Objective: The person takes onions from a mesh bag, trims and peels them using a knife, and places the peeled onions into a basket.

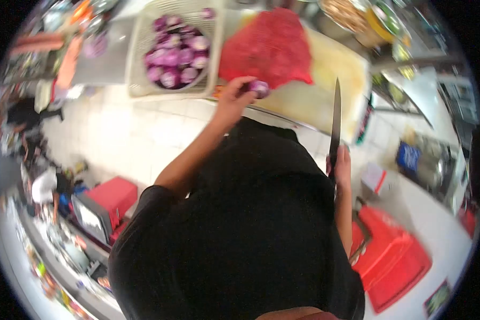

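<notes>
A purple onion (259,89) is pinched in the fingers of my left hand (236,98), just below a red mesh bag (269,48). My right hand (341,162) grips the handle of a long knife (336,114), its blade pointing up, over the right part of the cutting board (338,69). The mesh bag lies on the left part of this worn, yellowish board. Left of the bag, a pale plastic basket (214,58) contains several purple onions (170,56).
At the top right are a bowl of light brown pieces (346,13) and a yellow-rimmed container (381,24). A red plastic object (392,256) is at the lower right. Another person in a white cap (44,185) is at the far left.
</notes>
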Demonstrator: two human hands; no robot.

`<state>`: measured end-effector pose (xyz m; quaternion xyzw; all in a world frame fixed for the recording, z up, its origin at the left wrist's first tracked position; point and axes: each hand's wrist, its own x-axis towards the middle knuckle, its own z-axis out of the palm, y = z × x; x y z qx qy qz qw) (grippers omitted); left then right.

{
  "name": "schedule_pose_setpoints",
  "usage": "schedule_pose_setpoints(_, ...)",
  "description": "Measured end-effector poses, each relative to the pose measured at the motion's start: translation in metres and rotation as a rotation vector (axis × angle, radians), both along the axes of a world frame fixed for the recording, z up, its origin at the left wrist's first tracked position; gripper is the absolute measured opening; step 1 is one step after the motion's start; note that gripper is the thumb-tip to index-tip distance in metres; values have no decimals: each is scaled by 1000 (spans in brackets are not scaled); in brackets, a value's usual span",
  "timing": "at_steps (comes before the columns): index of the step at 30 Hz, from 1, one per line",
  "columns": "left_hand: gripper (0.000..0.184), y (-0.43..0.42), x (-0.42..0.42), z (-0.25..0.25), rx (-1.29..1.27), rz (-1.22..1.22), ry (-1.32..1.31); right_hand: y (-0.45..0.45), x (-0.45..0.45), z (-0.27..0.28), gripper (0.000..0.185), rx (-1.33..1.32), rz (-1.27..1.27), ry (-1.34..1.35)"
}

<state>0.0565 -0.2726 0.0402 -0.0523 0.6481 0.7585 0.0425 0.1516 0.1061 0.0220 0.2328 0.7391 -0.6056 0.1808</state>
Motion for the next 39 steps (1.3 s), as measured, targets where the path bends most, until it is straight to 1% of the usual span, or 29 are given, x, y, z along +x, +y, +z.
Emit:
schedule_pose_setpoints(2, 36, -14, -1, 9, 96, 24, -21, -31, 15, 2, 38, 108, 121, 52)
schedule_pose_setpoints(3, 34, -19, -2, 27, 124, 61, -31, -35, 18, 4, 39, 71, 68, 20)
schedule_pose_setpoints(4, 34, -30, -3, 27, 134, 101, -6, -34, 18, 4, 39, 39, 8, -14)
schedule_pose_setpoints(6, 33, -48, -9, 23, 161, 162, 39, -19, 12, -3, 41, 30, -135, 9)
schedule_pose_setpoints(8, 34, -76, -20, 26, 138, 208, 168, 3, 5, -7, 41, 99, -217, -12)
schedule_pose_setpoints(10, 31, -103, -32, 38, 18, 348, 189, 15, -2, -7, 40, 82, -201, -7)
schedule_pose_setpoints(14, 30, -175, -62, 34, -464, 515, 261, 1, -9, 0, 39, 107, -187, -11)
schedule_pose_setpoints(15, 31, -190, -67, 34, -647, 548, 256, -1, -10, -3, 39, 115, -202, 4)
schedule_pose_setpoints(18, 33, -231, -87, 10, -774, 461, 313, -6, -13, -10, 39, 92, -236, 3)
schedule_pose_setpoints(19, 32, -229, -88, 14, -786, 417, 298, -9, -14, -5, 37, 110, -243, 1)
schedule_pose_setpoints(20, 31, -228, -93, 7, -772, 430, 319, -13, -15, 1, 36, 141, -249, -7)
schedule_pose_setpoints(23, 23, -201, -91, 33, -1015, 448, 554, -7, -17, -4, 35, 174, -222, -35)
schedule_pose_setpoints(26, 19, -160, -88, 44, -997, 374, 734, -6, -16, -9, 34, 131, -224, -10)
schedule_pose_setpoints(27, 18, -143, -88, 43, -989, 279, 736, -4, -16, -14, 34, 143, -221, 1)
schedule_pose_setpoints(28, 17, -124, -90, 43, -949, 198, 808, -8, -18, -12, 35, 155, -233, -1)
schedule_pose_setpoints(29, 18, -103, -86, 43, -910, 67, 715, -8, -19, -12, 36, 163, -223, 9)
schedule_pose_setpoints(31, 19, -66, -86, 31, -853, -192, 689, -9, -21, -10, 36, 200, -201, 19)
schedule_pose_setpoints(34, 24, -33, -103, 4, -877, -484, 598, -10, -26, -9, 35, 281, -163, 27)
schedule_pose_setpoints(38, 31, -15, -130, -14, -1081, -355, 538, -10, -23, -12, 35, 338, -136, 74)
schedule_pose_setpoints(39, 32, -15, -135, -12, -1126, -327, 513, -13, -20, -8, 36, 257, -156, 53)
